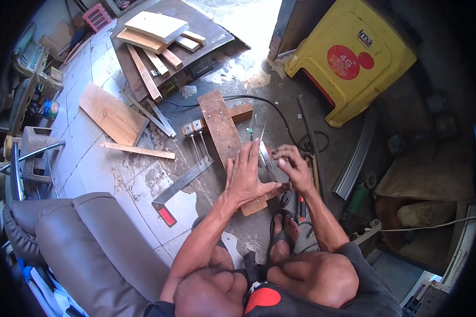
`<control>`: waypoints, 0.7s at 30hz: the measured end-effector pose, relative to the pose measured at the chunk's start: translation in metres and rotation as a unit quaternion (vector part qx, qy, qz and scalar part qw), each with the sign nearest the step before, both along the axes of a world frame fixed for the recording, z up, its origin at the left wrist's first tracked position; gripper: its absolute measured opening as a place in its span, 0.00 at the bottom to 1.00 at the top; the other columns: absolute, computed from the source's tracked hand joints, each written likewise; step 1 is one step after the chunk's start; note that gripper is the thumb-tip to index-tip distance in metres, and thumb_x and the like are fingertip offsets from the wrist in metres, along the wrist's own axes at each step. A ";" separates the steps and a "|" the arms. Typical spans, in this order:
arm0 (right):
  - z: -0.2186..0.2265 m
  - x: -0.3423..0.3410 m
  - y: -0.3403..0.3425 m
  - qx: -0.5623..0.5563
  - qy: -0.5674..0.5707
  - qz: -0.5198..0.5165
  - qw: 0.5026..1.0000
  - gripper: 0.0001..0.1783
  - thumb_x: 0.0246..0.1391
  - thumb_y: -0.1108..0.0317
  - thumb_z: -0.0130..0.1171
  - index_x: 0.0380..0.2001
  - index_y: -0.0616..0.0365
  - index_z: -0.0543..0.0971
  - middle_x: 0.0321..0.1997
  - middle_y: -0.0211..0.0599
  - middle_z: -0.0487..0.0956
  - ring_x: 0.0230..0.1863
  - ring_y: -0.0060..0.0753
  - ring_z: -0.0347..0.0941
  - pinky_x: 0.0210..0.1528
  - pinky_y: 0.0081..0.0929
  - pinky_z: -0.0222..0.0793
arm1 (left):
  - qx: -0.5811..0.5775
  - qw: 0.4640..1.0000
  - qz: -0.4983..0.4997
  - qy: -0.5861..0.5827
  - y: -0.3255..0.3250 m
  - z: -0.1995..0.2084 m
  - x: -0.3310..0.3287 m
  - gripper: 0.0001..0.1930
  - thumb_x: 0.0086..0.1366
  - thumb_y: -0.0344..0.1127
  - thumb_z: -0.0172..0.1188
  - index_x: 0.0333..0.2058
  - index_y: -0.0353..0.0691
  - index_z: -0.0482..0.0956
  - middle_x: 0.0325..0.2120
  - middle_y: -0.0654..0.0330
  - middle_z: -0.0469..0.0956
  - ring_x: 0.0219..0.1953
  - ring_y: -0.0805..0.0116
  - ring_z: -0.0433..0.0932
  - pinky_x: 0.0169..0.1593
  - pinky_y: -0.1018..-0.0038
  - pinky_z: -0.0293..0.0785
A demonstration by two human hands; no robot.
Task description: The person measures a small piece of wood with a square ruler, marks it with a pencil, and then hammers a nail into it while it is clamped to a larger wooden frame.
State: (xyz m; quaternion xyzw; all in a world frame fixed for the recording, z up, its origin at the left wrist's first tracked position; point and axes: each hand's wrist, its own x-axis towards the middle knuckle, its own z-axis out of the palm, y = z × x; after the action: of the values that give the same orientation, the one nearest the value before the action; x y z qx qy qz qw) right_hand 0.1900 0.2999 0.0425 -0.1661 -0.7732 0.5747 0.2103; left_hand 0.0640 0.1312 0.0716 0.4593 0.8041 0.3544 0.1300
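Observation:
My left hand [246, 177] lies with fingers stretched out and thumb spread over a reddish-brown wooden plank [215, 117]. The plank rests across a wooden crosspiece [242, 112]. To its right, my right hand [296, 171] is raised with curled fingers; whatever they may hold is hidden. Between the hands is a narrow metal strip [268, 165], partly covered by my left hand. Left of the plank, two metal rods [197, 145] run from small metal blocks on the crosspiece. Nearby on the floor lies a try square [185, 180] with a red inlay in its handle.
Cut boards [156, 26] are piled on a dark low table at the far left. A wide board [113, 113] lies on the tiles. A yellow plastic stool [354, 58] stands far right, a green angle grinder [358, 199] at right, and a brown sofa [90, 248] at near left.

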 end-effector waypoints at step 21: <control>-0.037 -0.069 0.068 -0.153 -0.227 0.182 0.944 0.23 0.57 0.75 0.58 0.58 0.60 0.80 0.51 0.39 0.84 0.48 0.32 0.81 0.47 0.33 0.77 | 0.000 1.000 -0.009 0.014 0.008 0.002 0.002 0.67 0.37 0.61 0.81 0.70 0.34 0.53 0.64 0.46 0.62 0.69 0.50 0.60 0.70 0.41 0.40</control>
State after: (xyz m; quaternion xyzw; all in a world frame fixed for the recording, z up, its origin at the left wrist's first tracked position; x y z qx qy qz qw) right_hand 0.1211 0.3684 0.0055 -0.1788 -0.7201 0.6618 -0.1074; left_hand 0.0660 0.1393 0.0739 0.4716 0.8015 0.3469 0.1221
